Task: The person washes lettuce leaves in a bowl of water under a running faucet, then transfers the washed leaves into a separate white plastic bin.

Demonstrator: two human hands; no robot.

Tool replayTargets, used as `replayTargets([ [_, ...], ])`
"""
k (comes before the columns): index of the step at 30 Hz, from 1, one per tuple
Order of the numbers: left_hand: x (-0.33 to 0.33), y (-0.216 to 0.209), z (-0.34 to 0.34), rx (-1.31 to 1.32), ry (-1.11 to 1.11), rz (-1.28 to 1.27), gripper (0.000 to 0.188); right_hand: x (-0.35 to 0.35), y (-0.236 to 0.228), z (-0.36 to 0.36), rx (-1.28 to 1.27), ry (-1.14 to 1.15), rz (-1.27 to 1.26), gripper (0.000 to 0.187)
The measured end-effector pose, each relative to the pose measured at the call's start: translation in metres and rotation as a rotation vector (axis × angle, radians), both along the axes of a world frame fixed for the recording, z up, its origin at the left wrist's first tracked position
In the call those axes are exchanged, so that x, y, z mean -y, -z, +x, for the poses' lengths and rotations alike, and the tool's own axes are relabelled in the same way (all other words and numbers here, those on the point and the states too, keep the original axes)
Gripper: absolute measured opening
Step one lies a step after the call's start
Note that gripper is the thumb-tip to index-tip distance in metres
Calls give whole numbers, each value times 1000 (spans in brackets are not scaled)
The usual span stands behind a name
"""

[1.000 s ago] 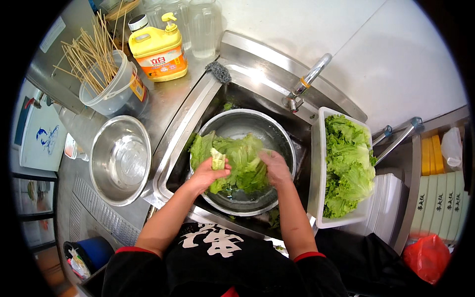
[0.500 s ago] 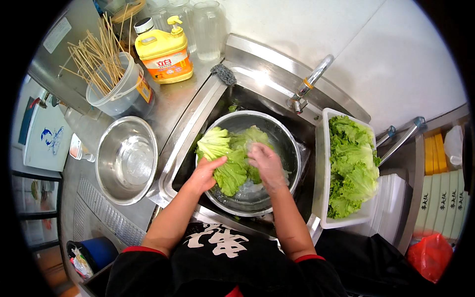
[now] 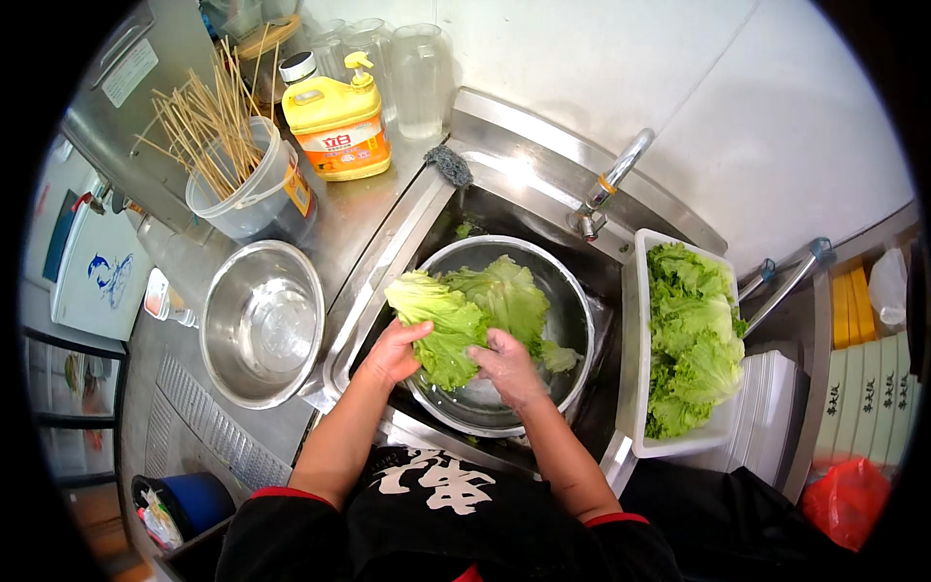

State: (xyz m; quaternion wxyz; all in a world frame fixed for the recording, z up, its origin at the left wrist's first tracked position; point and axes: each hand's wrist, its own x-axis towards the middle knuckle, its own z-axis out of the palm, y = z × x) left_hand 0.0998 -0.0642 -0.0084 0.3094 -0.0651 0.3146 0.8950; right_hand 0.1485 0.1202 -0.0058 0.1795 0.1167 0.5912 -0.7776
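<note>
My left grip (image 3: pixel 395 351) and right grip (image 3: pixel 506 367) are both grasping one lettuce leaf (image 3: pixel 436 325) over one metal basin (image 3: pixel 567 315). This basin stands inside one sink (image 3: pixel 608 291). One white tub (image 3: pixel 635 369) is at right; the left tabletop (image 3: pixel 359 209) carries one steel bowl (image 3: pixel 276 325).

Large red characters are printed on a white patch of the orange label (image 3: pixel 359 157) of the yellow bottle (image 3: pixel 335 112), with smaller lines set beneath, too small to be read. Bold white brush-style characters are carried across the front of the black top (image 3: pixel 441 533). Short upright columns of dark characters are repeated along the pale green boxes (image 3: pixel 853 417) at the right. The print of an orange and yellow sticker (image 3: pixel 298 189) on the clear tub (image 3: pixel 262 192) cannot be made out, nor can fine lines on the white notice (image 3: pixel 130 73) fixed to the grey metal cabinet (image 3: pixel 145 131).
</note>
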Motion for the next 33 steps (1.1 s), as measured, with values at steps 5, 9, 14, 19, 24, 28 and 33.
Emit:
replayTargets([
  [5, 3, -4, -3, -73, 34, -91, 51, -7, 5, 2, -6, 188, -16, 15],
  [9, 1, -5, -5, -16, 39, -190, 48, -27, 25, 3, -84, 215, -22, 18],
  [14, -7, 0, -7, 16, 36, -278, 43, -28, 5, 4, 79, 308, -317, 24],
  [19, -4, 1, -4, 55, -3, -218, 41, -30, 7, 8, 36, 251, -345, 24],
  [24, 6, -4, 1, -1, 132, -172, 51, -35, 6, 17, 15, 256, -524, 37],
  [28, 5, 2, -2, -51, 290, -157, 57, -37, -30, 27, 77, 167, -762, 47],
  [33, 1, 4, -9, -183, 460, -272, 54, -30, -56, 42, -140, -115, 128, 51],
])
